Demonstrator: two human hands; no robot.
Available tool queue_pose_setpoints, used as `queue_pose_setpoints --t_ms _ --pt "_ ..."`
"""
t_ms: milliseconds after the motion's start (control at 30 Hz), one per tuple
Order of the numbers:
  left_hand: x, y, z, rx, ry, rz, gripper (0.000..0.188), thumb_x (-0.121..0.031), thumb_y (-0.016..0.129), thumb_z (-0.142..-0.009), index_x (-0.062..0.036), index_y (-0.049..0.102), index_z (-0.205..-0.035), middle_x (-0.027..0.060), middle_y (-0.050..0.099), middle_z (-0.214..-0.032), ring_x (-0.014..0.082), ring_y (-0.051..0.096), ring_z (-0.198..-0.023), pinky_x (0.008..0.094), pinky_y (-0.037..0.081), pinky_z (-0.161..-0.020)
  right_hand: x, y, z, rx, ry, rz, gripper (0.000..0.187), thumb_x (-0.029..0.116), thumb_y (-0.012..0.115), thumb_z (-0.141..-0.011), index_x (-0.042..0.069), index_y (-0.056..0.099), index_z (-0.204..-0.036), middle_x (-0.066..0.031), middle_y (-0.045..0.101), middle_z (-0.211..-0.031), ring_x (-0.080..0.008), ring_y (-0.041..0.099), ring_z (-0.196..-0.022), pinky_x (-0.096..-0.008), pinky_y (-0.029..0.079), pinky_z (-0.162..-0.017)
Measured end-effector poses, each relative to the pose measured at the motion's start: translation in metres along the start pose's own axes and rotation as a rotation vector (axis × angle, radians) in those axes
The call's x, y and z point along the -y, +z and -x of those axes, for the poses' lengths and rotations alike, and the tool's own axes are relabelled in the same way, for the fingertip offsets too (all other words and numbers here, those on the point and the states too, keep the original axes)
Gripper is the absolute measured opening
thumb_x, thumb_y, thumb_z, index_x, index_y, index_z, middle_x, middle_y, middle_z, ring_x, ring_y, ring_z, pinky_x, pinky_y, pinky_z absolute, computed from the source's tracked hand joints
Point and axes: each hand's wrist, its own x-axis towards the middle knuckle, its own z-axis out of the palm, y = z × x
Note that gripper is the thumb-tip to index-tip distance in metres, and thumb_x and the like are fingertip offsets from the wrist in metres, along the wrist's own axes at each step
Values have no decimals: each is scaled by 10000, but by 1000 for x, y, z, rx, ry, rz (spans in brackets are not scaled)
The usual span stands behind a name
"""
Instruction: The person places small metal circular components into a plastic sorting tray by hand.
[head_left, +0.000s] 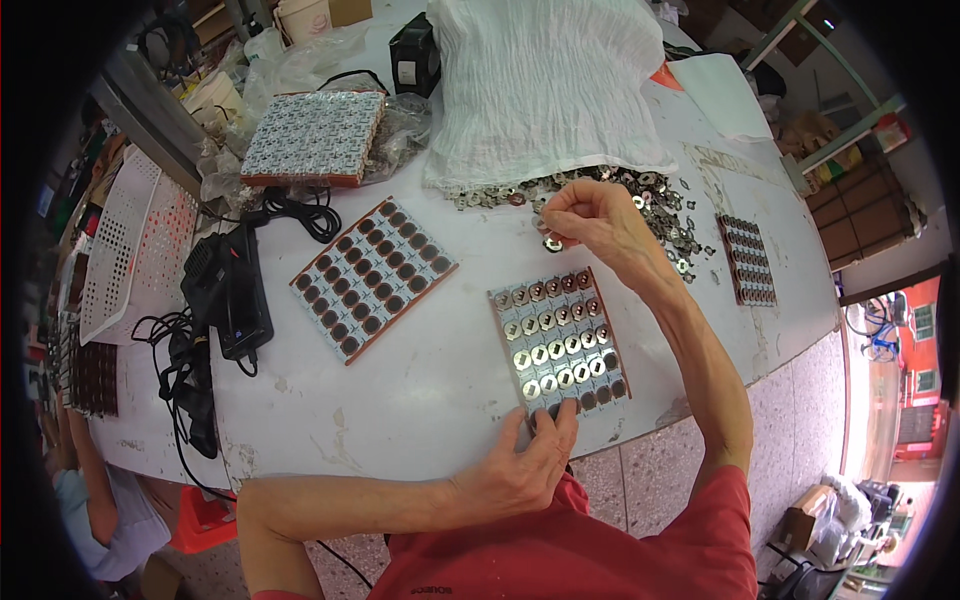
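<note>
A board point(556, 308) partly filled with shiny metal pieces lies on the tabletop point(440, 350); the left hand point(522, 462), loosely spread, rests fingertips at its near edge. The right hand point(557, 222) pinches a small metal piece point(553, 244) beside a loose pile point(655, 200).

Speckled floor point(790, 430), white table point(420, 430), apparently a red wall point(910, 352) outside.

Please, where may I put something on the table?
Bare: between the tilted board and the board at the left hand; also below the tilted board, above the left forearm. Crowded: the metal parts below the white sack, and black cables.
</note>
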Motion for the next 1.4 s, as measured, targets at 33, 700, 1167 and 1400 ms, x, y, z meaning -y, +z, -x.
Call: queue_pose_setpoints --t_ms 33,700,1167,1400 --pt "-1 0 1 -4 -15 15 356 -263 616 -861 21 730 -1043 204 676 -1210 260 587 -1008 394 553 -822 3 1 7 -3 61 -155 143 145 706 -912 3 692 -922 -32 698 -837 -87 630 -754 -267 511 -705" --pt "-2 -3 -4 87 -29 119 580 -320 709 -761 52 659 -1204 241 605 -1338 289 601 -1031 437 543 -872 -7 -14 142 -69 249 -46 139 9 656 -831 -49 708 -946 -88 713 -742 -127 656 -662 -292 533 -640" --pt "-1 -2 -3 95 -19 88 543 -308 684 -796 46 659 -1207 237 606 -1329 289 596 -1044 440 546 -877 -9 -12 140 -9 180 126 140 2 656 -815 -41 705 -939 -105 712 -729 -167 678 -651 -306 530 -630" --pt "-2 -3 -4 103 -20 89 541 -301 682 -803 49 654 -1216 235 608 -1325 290 598 -1043 441 550 -874 -11 -5 145 -78 138 202 142 35 680 -798 -5 694 -933 -138 695 -771 -299 687 -699 -379 530 -662"
